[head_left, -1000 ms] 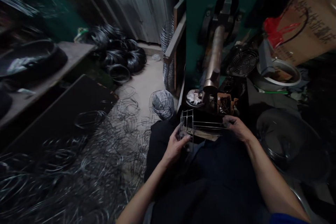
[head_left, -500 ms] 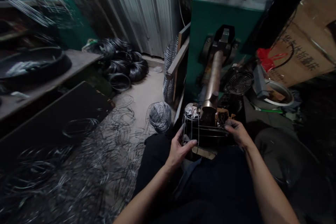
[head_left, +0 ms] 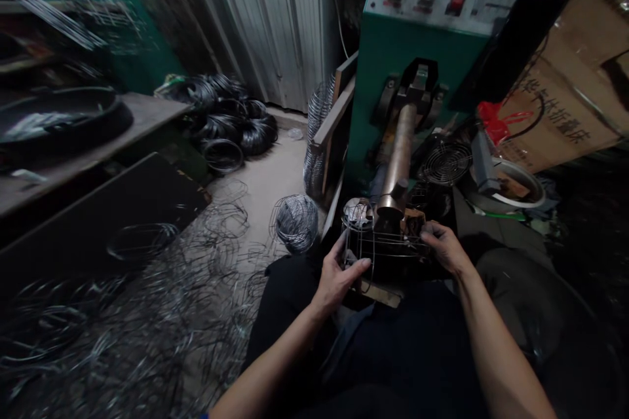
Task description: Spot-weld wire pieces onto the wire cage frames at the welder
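Grip: left hand (head_left: 339, 275) clamps wire cage (head_left: 388, 245) at round end; right hand (head_left: 445, 249) pinches opposite end. Rod (head_left: 399, 157) tip just above cage, between grips. Cage looks mostly formed.

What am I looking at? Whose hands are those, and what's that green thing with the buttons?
The picture comes from a camera worn on a person's head, looking down, so you see that person's own two arms. The left hand and the right hand each grip one end of a small wire cage, held on its side in front of a green machine. The machine has switches and a red light on top, and a thick metal rod points toward the person. On the floor to the left lie dark coils of wire, a round wire basket and many loose wire rings. To the right are a small fan and a cardboard box.
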Available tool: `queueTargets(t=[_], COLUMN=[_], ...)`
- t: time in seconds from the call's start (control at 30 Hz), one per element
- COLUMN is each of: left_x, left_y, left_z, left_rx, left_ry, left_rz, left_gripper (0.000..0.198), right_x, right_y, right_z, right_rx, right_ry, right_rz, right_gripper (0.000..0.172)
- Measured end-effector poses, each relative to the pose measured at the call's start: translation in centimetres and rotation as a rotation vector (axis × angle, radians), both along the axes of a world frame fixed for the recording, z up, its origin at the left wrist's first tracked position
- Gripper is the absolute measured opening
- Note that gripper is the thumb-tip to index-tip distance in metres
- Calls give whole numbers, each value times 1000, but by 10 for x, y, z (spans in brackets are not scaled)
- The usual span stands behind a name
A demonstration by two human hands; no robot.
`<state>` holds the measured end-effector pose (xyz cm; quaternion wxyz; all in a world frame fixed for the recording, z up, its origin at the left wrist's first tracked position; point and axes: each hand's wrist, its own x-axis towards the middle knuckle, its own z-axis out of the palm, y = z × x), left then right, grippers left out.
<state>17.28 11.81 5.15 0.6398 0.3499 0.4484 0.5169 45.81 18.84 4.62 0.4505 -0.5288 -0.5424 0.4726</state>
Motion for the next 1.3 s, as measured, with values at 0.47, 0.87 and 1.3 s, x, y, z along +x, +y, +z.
queueTargets(t=[0.47,0.87,1.3], left_x=[3,-1,6], left_y=[3,-1,20], left_z=[7,4,5], left_rx=[10,19,6], left_ry=[13,28,-30], left_rz=[52,93,116], left_gripper=[87,89,88], right_x=[-15,-42,-37], right_y=[-27,-40,-18], right_z=[-1,-13,-8], right_rx=[206,310,301], right_ry=[-47,-139,-145], right_rz=[-258,-235,-223], right_gripper=[34,41,42])
